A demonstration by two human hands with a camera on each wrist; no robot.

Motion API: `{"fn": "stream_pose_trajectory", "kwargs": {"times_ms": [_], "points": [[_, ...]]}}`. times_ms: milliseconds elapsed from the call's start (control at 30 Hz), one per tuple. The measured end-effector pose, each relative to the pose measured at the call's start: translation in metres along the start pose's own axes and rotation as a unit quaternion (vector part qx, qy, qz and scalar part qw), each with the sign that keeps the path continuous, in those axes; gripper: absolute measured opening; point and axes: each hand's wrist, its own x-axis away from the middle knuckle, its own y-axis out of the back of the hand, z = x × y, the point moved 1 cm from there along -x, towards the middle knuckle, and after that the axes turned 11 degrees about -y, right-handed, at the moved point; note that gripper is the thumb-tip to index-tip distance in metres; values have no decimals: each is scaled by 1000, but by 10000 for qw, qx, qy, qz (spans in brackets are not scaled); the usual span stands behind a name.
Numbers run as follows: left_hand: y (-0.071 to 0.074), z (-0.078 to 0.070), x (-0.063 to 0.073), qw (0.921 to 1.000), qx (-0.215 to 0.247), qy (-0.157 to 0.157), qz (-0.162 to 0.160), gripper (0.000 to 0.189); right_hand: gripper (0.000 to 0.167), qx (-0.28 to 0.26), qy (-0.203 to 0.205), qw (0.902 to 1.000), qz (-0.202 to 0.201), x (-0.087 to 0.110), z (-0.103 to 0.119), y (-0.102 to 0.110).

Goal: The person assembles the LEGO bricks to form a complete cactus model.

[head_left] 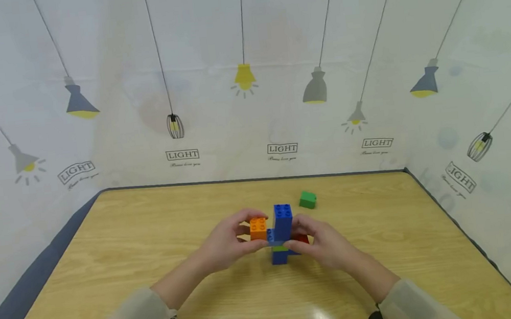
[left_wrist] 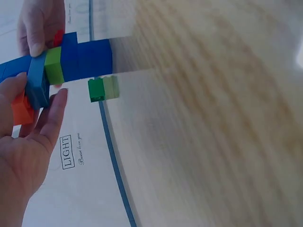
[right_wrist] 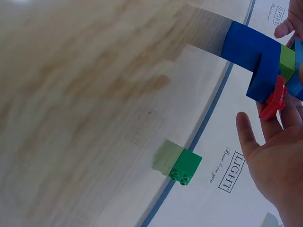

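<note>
A stack of building blocks stands on the table between both hands, with dark blue blocks at its base (head_left: 280, 258), a lime green block (head_left: 280, 248) above and a lighter blue block (left_wrist: 39, 82) over that. A tall blue part (head_left: 283, 224) rises on top. My left hand (head_left: 226, 240) pinches an orange block (head_left: 258, 229) between thumb and fingers at the stack's left side. From the right, my right hand (head_left: 325, 242) grips the stack, its thumb pressed on the lighter blue block. A red piece (right_wrist: 273, 100) sits on a blue block jutting right, partly hidden by the fingers.
A loose green block (head_left: 307, 199) lies on the wooden table (head_left: 159, 215) behind the stack, slightly right. Pale printed cloth (head_left: 216, 132) with lamp drawings closes off the table's back and sides.
</note>
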Motion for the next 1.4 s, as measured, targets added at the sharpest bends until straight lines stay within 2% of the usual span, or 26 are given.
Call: {"fn": "stream_pose_trajectory", "kwargs": {"times_ms": [233,467,633,867,1167,1400], "points": [[0,0,6,9985,458,26,-288,46,28,321,103,9994,34,-2,7,0],[3,-1,7,9996,204,24,-217,44,39,346,2,9993,113,-1,7,6],[3,-1,5,9997,184,84,-166,45,48,286,-91,9995,-17,6,-1,16],[4,-3,4,9996,156,170,-153,45,44,485,-122,9983,-292,12,-19,34],[5,-3,6,9998,77,70,-180,43,46,784,-404,9949,-499,-1,-35,58],[7,-3,8,9998,32,88,-193,43,49,876,-757,9910,-673,-21,-46,77]]}}
